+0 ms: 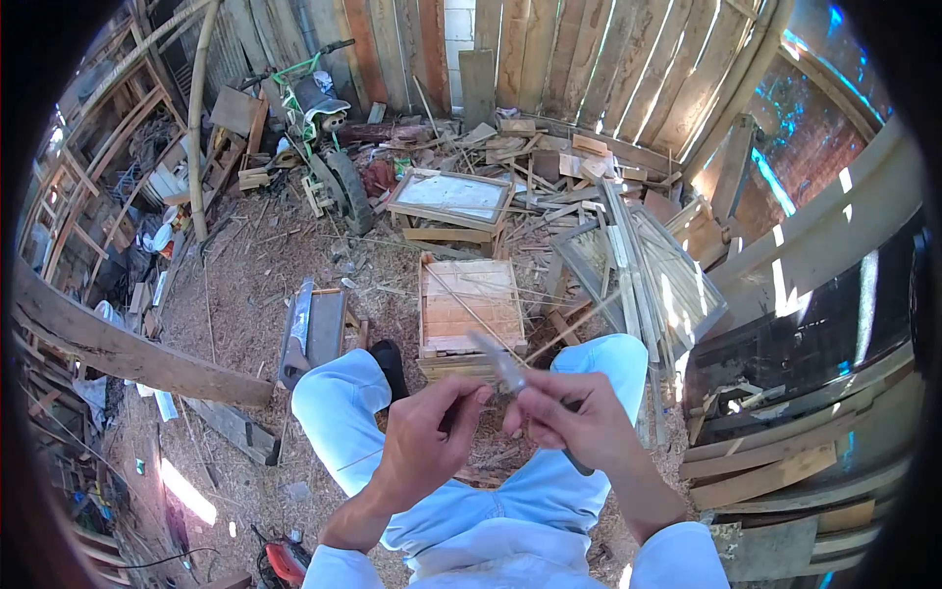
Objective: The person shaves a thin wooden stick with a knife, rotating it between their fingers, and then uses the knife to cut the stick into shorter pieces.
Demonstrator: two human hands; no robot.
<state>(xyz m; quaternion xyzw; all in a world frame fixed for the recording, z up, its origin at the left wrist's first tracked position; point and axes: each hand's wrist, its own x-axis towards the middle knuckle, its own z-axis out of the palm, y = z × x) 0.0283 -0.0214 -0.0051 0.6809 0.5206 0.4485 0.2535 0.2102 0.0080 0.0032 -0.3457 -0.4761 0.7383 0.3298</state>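
Note:
My right hand [579, 417] is closed around a knife [502, 365]; its blurred blade points up and away from me, and part of the dark handle shows below the palm. My left hand [432, 427] is beside it, fingers curled in a pinch; what they hold, if anything, is hidden. Both hands are above my lap. Beyond them, between my knees, stands a wooden box [471, 299] of pale boards. A thin stick [456, 294] slants across the box top, and another strip [579, 319] runs toward my right knee.
At my left knee is a small dark-topped stool-like piece [319, 329]. A framed panel [451, 196] and a green bicycle [329, 157] stand farther back. Planks [628, 265] lean at right. Wood scraps [549, 157] and shavings cover the floor. A red tool [285, 562] lies lower left.

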